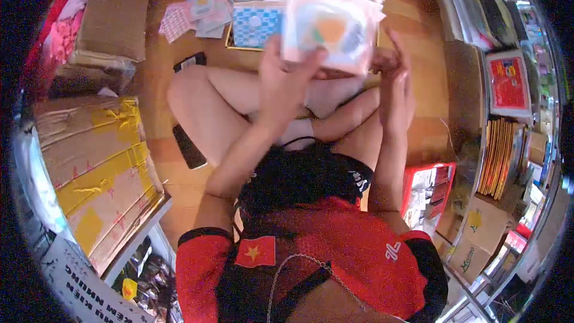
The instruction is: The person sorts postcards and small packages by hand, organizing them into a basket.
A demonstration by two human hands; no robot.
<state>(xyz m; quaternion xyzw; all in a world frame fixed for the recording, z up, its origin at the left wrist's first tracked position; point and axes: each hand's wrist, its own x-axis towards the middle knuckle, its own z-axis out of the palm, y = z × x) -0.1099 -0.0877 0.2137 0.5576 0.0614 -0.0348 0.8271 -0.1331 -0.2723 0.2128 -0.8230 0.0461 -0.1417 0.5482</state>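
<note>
1. Left hand [286, 81] raised in front of the chest, fingers closed on the lower left edge of a clear plastic packet [330, 29]; thumb lies across its face.
2. Packet held upright, tilted slightly, above the crossed legs; printed orange and blue shapes show through the wrap.
3. Right hand [396, 66] just beside the packet's right edge, fingers extended and loosely together; cannot tell if it touches the packet.
4. Open cardboard box [257, 24] of similar packets stands on the wooden floor directly behind the held one.
5. Two dark phones [189, 147] lie on the floor by the left knee.
6. Taped cartons [95, 167] stacked at far left.
</note>
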